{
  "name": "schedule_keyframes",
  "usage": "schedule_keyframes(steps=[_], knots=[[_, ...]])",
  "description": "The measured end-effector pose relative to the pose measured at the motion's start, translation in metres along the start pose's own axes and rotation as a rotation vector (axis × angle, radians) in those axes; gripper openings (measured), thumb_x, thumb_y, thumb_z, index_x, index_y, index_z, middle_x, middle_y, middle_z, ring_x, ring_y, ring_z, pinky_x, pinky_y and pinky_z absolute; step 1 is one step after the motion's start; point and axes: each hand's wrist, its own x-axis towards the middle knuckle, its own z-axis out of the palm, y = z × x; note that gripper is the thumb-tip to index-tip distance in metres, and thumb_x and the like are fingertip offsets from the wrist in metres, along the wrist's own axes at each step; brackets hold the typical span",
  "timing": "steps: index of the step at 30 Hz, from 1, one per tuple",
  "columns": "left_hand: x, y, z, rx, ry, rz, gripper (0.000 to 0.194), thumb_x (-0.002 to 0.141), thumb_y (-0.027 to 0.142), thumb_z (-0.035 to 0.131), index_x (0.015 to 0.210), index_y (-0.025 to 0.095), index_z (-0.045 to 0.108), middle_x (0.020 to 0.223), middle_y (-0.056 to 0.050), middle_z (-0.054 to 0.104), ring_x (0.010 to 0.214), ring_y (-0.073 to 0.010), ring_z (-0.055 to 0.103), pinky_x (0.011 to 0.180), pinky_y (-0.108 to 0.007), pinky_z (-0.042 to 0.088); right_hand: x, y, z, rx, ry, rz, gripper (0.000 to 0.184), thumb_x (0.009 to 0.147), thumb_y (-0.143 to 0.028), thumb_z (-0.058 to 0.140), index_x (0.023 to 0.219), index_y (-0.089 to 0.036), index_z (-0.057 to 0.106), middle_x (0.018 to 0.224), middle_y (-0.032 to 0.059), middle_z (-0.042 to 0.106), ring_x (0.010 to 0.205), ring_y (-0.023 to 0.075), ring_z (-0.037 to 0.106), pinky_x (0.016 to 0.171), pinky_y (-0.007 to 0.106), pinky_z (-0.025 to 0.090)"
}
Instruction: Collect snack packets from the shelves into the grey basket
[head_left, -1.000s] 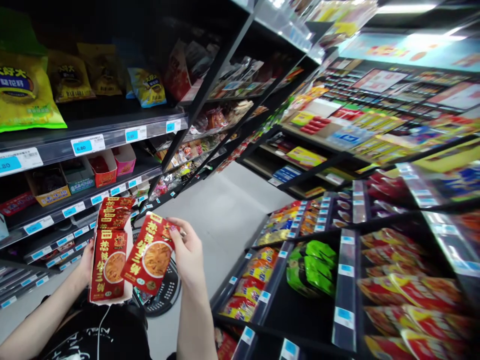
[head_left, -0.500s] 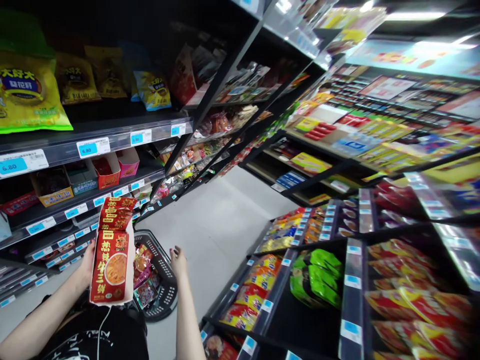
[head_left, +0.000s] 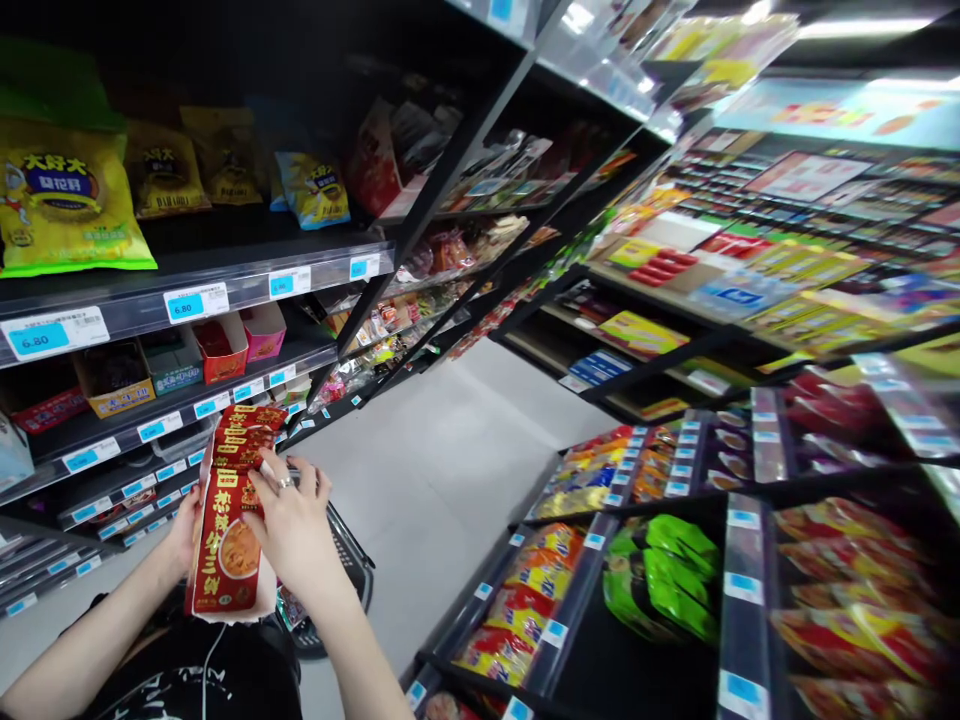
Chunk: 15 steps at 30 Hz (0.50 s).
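Observation:
Tilted in front of my body is a red cardboard display box (head_left: 229,560) with yellow characters and a picture of a food bowl. Several red packets (head_left: 234,432) with matching print stand in its upper end. My left hand (head_left: 184,525) is closed around the box's left edge. Over the box's right side lies my right hand (head_left: 296,520), a ring on one finger. Its fingers are bent and apart, touching the box and packets, with nothing visibly held. Below it, a dark shopping basket (head_left: 351,560) is partly hidden by my arm.
On the left, a black shelf (head_left: 300,240) carries yellow snack bags (head_left: 71,215) and small open cartons (head_left: 223,348). Sloped bins on the right hold green packs (head_left: 664,580) and red-yellow packs (head_left: 517,610). A pale floor aisle (head_left: 450,440) runs between them.
My right hand has moved left from above the basket onto the box and packets. My left hand still holds the box. The view has shifted slightly.

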Motion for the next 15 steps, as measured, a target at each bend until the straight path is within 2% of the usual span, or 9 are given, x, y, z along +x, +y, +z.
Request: schedule_keyframes(steps=[3, 5, 7, 9, 12, 15], knots=[[-0.001, 0.0, -0.003, -0.002, 0.044, 0.064, 0.044, 0.08, 0.048, 0.052, 0.097, 0.012, 0.068, 0.1, -0.011, 0.072, 0.094, -0.0268, 0.066, 0.093, -0.04, 0.042, -0.002, 0.003, 0.005, 0.065, 0.005, 0.017, 0.028, 0.073, -0.015, 0.067, 0.099, -0.023, 0.06, 0.122, 0.0059, 0.058, 0.113, 0.0316, 0.04, 0.094, 0.053, 0.026], [0.0, 0.0, -0.005, 0.003, 0.071, 0.086, 0.045, 0.079, 0.047, 0.053, 0.099, 0.009, 0.067, 0.101, -0.013, 0.071, 0.094, -0.028, 0.065, 0.094, -0.042, 0.041, -0.004, 0.006, 0.002, 0.241, -0.014, 0.031, 0.017, 0.075, -0.01, 0.062, 0.087, -0.023, 0.058, 0.103, 0.0032, 0.065, 0.111, 0.0279, 0.044, 0.094, 0.051, 0.026], [0.002, 0.001, -0.006, 0.008, 0.097, 0.097, 0.049, 0.078, 0.048, 0.055, 0.103, 0.007, 0.065, 0.102, -0.015, 0.071, 0.095, -0.0297, 0.065, 0.096, -0.045, 0.039, -0.004, 0.008, -0.006, 0.488, -0.062, 0.064, 0.011, 0.078, -0.011, 0.055, 0.078, -0.022, 0.053, 0.088, 0.0012, 0.064, 0.102, 0.0228, 0.051, 0.091, 0.044, 0.033], [0.002, 0.001, -0.007, 0.013, 0.118, 0.095, 0.051, 0.077, 0.049, 0.056, 0.106, 0.008, 0.063, 0.104, -0.015, 0.07, 0.097, -0.0309, 0.064, 0.098, -0.047, 0.036, -0.004, 0.009, -0.015, 0.733, -0.073, 0.16, 0.006, 0.082, -0.018, 0.051, 0.077, -0.021, 0.05, 0.078, -0.0003, 0.062, 0.083, 0.0172, 0.056, 0.077, 0.033, 0.042], [0.0, 0.002, -0.007, 0.021, 0.141, 0.065, 0.056, 0.076, 0.053, 0.055, 0.108, 0.008, 0.062, 0.103, -0.015, 0.07, 0.098, -0.033, 0.063, 0.098, -0.049, 0.036, -0.001, 0.007, -0.027, 0.981, 0.049, 0.392, 0.012, 0.083, -0.032, 0.052, 0.08, -0.021, 0.048, 0.067, -0.0033, 0.058, 0.06, 0.0121, 0.053, 0.055, 0.024, 0.041], [-0.002, 0.002, -0.004, 0.021, 0.152, 0.024, 0.053, 0.077, 0.053, 0.054, 0.105, 0.009, 0.063, 0.099, -0.014, 0.071, 0.095, -0.032, 0.064, 0.097, -0.047, 0.036, 0.001, 0.007, -0.033, 1.062, 0.161, 0.542, 0.017, 0.079, -0.036, 0.057, 0.079, -0.021, 0.049, 0.065, -0.0033, 0.058, 0.058, 0.0115, 0.053, 0.053, 0.023, 0.041]])
